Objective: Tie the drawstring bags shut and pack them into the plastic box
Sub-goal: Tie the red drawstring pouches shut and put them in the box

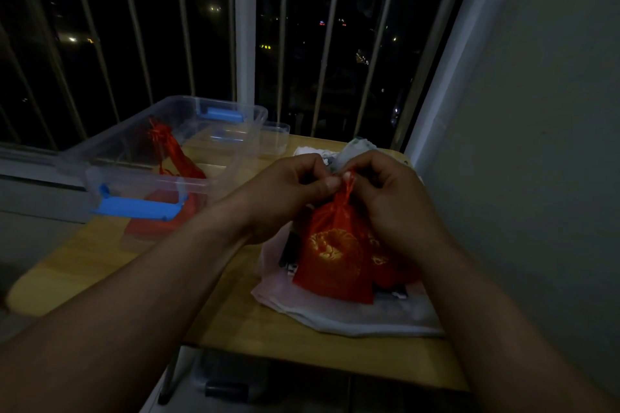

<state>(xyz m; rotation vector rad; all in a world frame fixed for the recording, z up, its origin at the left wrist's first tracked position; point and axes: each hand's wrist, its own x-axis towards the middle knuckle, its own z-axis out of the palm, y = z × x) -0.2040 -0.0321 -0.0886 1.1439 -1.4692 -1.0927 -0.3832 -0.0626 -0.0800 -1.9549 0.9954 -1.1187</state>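
progress looks partial: one red drawstring bag (171, 152) already stands inside the clear plastic box (141, 141), its gathered neck up near the rim, and something red also shows through the box's near wall, low down (a second bag or only a glimpse through the plastic, i cannot tell). the box sits on the far left of the worktop (235, 322), open, with its blue latches (134, 208) showing.

the bag in hand (335, 255), red with a gold pattern, is not yet finished. it rests on a pale cloth or pouch (352, 315) at the right of the worktop, well apart from the box. its long axis runs roughly upright and leans slightly away from the wearer, base on the cloth, cinched neck pointing up toward the fingers.

left hand (295, 191) and right hand (385, 191) meet over that neck; each grip is pressed together, pinching the red cord ends (349, 183) just above the gather. the knot itself is too small and dim to judge.

left to do, by my reading: finish this tie, carry the bag over into the box, then deal with whatever bags lie in the pale heap behind the hands (355, 147).
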